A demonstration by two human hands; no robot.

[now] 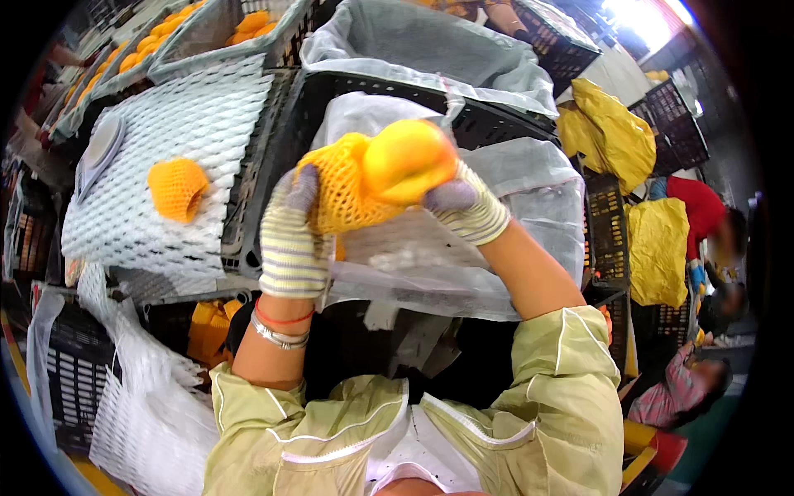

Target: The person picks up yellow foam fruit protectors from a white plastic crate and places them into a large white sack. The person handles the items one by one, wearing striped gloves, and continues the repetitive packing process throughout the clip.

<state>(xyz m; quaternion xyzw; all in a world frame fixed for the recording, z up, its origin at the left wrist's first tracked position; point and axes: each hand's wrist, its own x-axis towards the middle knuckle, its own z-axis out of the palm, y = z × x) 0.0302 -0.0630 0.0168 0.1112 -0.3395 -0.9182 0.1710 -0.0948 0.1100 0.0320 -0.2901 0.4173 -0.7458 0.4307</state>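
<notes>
My left hand (pixel 296 229), in a striped knit glove, grips a yellow foam net sleeve (pixel 347 186). My right hand (pixel 468 201), gloved alike, holds a round orange-yellow fruit (pixel 406 158) at the sleeve's mouth; whether part of the fruit sits inside the sleeve cannot be told. Both are above a black plastic crate (pixel 285 124) lined with a translucent bag (pixel 539 186). To the left, another yellow foam net sleeve (pixel 177 189) lies on a white foam net sheet (pixel 217 118), with a pale round-topped object (pixel 102 146) near the sheet's left edge.
A second bag-lined crate (pixel 428 74) stands beyond. Crates of orange fruit (pixel 149 43) are at upper left. Yellow sheets (pixel 657 248) hang over crates at the right, where a person in red (pixel 698 208) and one in a checked top (pixel 670 394) are. More foam netting (pixel 149 397) lies lower left.
</notes>
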